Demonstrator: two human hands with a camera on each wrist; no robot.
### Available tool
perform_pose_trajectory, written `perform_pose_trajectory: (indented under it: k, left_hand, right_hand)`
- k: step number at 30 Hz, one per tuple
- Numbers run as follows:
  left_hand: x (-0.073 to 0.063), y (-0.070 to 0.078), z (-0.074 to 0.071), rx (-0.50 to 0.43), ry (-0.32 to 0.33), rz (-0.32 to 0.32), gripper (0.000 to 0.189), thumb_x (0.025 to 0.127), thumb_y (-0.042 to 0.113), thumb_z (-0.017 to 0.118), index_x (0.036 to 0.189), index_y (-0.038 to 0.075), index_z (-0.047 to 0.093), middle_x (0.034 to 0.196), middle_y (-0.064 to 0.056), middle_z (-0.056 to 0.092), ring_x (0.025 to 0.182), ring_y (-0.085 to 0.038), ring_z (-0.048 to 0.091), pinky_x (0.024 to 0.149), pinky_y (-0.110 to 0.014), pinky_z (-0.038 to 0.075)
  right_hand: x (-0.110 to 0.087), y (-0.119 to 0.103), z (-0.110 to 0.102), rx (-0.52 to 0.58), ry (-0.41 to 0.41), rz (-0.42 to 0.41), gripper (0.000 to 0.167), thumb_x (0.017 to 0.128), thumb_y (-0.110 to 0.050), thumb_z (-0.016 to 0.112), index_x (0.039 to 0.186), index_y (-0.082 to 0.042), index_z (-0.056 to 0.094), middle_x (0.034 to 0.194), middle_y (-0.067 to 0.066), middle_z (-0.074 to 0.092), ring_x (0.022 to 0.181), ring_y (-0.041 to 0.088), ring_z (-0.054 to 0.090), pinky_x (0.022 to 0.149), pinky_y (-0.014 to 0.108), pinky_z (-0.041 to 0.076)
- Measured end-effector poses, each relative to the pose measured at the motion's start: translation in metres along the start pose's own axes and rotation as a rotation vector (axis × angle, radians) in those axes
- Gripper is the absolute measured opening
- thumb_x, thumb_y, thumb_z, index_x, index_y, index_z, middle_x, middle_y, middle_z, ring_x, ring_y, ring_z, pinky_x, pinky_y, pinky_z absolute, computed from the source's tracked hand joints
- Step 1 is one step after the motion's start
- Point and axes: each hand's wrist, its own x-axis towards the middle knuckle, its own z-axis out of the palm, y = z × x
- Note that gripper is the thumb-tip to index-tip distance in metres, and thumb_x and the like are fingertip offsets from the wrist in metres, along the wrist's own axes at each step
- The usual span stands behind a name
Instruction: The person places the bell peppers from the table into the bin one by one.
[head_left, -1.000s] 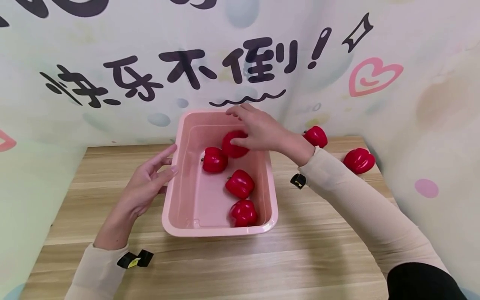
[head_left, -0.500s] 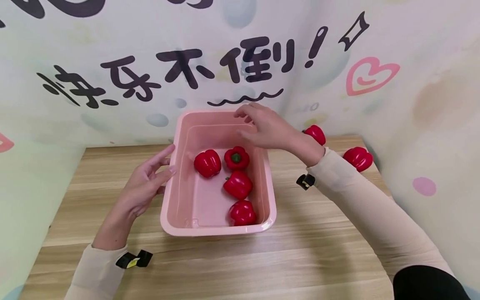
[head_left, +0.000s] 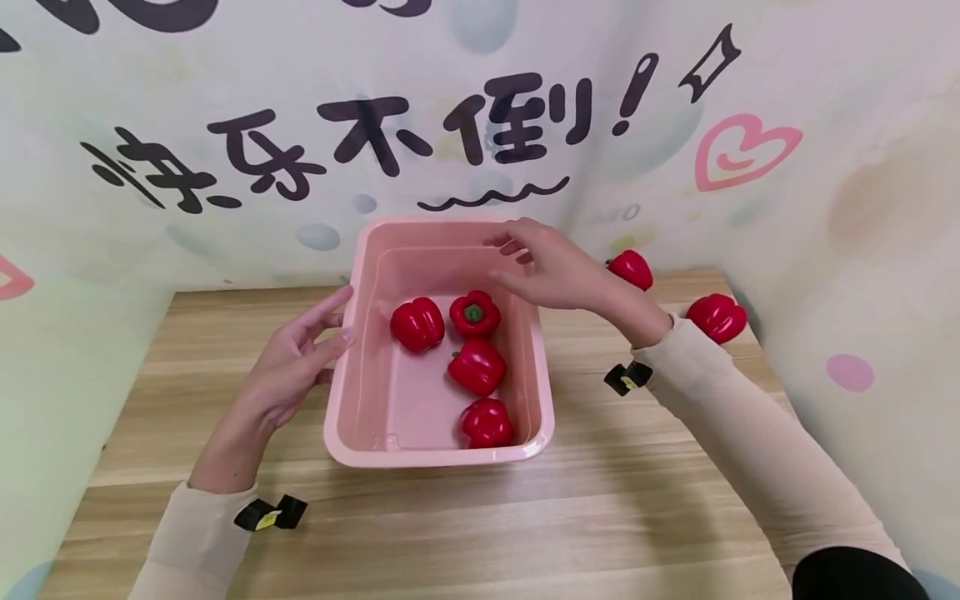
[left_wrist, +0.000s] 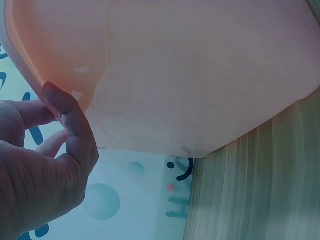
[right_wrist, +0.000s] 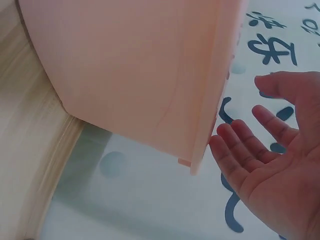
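Note:
A pink plastic basin [head_left: 438, 457] stands on the wooden table with several red bell peppers inside. One pepper [head_left: 475, 314] shows its green stem, with another pepper [head_left: 417, 325] to its left; two more lie along the right side. My left hand [head_left: 292, 358] rests its fingertips against the basin's left rim from outside; in the left wrist view that hand [left_wrist: 55, 160] touches the rim with thumb and fingers. Above the far right rim hovers my right hand [head_left: 551, 262], holding nothing; in the right wrist view this hand [right_wrist: 275, 155] has its fingers spread and slightly bent.
Two more bell peppers lie on the table right of the basin: one red pepper [head_left: 632, 269] partly behind the right forearm, another red pepper [head_left: 717, 317] near the table's right edge. A printed cloth backdrop [head_left: 285, 258] with black characters hangs close behind the basin.
My right hand has let go of a bell pepper into the basin and drawn back to the right. The pepper beside it has rolled a little left. The left hand stays at the rim.

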Motion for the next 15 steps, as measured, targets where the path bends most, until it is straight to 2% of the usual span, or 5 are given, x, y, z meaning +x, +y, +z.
perform_pose_trajectory:
  k: [5, 11, 15]
  left_hand:
    - [0.0, -0.001, 0.001, 0.0, 0.003, 0.0, 0.071, 0.107, 0.011, 0.061, 0.169, 0.015, 0.026, 0.127, -0.005, 0.049, 0.097, -0.01, 0.073, 0.072, -0.031, 0.068]
    - [0.0, -0.003, 0.002, -0.002, 0.001, -0.004, 0.071, 0.107, 0.011, 0.061, 0.169, 0.014, 0.026, 0.126, -0.006, 0.048, 0.095, -0.009, 0.074, 0.072, -0.031, 0.068]
    - [0.001, -0.003, 0.001, 0.0, 0.0, -0.006, 0.071, 0.107, 0.011, 0.061, 0.169, 0.014, 0.026, 0.126, -0.005, 0.049, 0.096, -0.01, 0.073, 0.073, -0.032, 0.068]
  right_hand:
    - [-0.011, 0.011, -0.004, 0.068, 0.044, 0.013, 0.049, 0.098, -0.016, 0.074, 0.142, -0.002, 0.059, 0.142, 0.017, 0.062, 0.13, 0.034, 0.062, 0.11, 0.055, 0.056]
    - [-0.026, 0.03, -0.007, 0.164, 0.123, 0.114, 0.051, 0.098, -0.019, 0.075, 0.145, -0.007, 0.058, 0.145, 0.012, 0.062, 0.133, 0.032, 0.062, 0.112, 0.057, 0.055]
    - [-0.034, 0.044, -0.006, 0.209, 0.147, 0.167, 0.051, 0.098, -0.02, 0.074, 0.145, -0.01, 0.057, 0.146, 0.011, 0.061, 0.135, 0.034, 0.06, 0.114, 0.059, 0.053]
